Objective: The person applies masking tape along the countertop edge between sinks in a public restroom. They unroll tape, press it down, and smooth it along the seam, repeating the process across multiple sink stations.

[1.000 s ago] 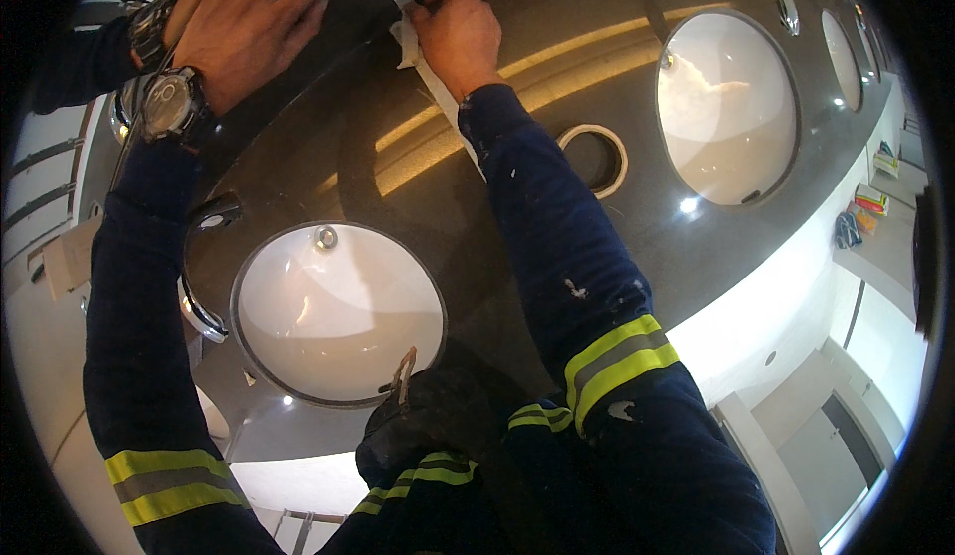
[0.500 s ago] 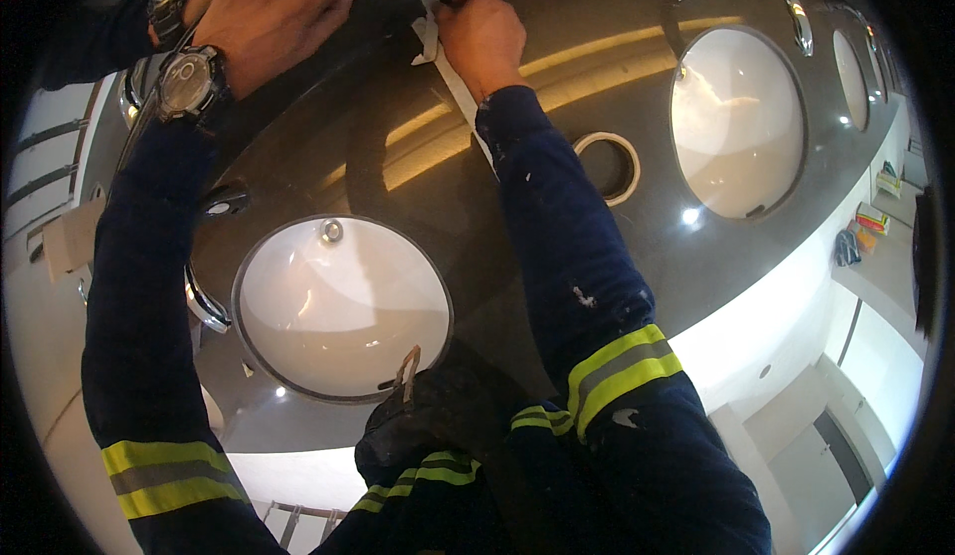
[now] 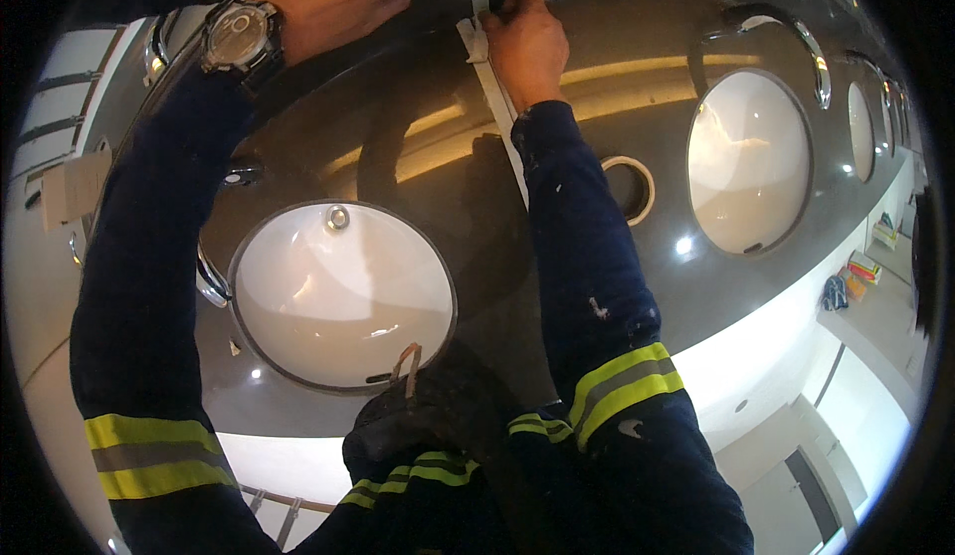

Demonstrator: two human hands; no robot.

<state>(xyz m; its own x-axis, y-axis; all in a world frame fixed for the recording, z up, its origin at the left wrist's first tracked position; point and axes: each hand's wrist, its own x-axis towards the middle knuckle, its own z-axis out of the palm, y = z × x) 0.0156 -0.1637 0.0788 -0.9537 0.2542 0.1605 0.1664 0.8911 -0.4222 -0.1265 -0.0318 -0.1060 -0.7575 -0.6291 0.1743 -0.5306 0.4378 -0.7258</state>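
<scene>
A pale strip of masking tape [image 3: 504, 122] runs up the dark grey countertop [image 3: 477, 257] and onto the upright surface behind it. My right hand [image 3: 529, 48] is closed, its curled fingers against the strip beside a crumpled, folded bit of tape. Spread flat at the upper left, my left hand [image 3: 343, 8] has its fingers stretched out toward the strip; the fingertips are cut off by the top edge. A roll of masking tape [image 3: 647, 192] rests on the countertop just right of my right forearm.
A white oval basin [image 3: 343, 296] lies near left, with a chrome tap [image 3: 211, 281] beside it. Another basin [image 3: 751, 162] sits to the right, below a curved chrome tap [image 3: 818, 68]. Small packages [image 3: 863, 269] lie beyond the counter's right edge.
The whole view has shifted, so the hands and strip appear farther right. My right hand stays closed at the tape, and my left hand stays flat with fingers extended.
</scene>
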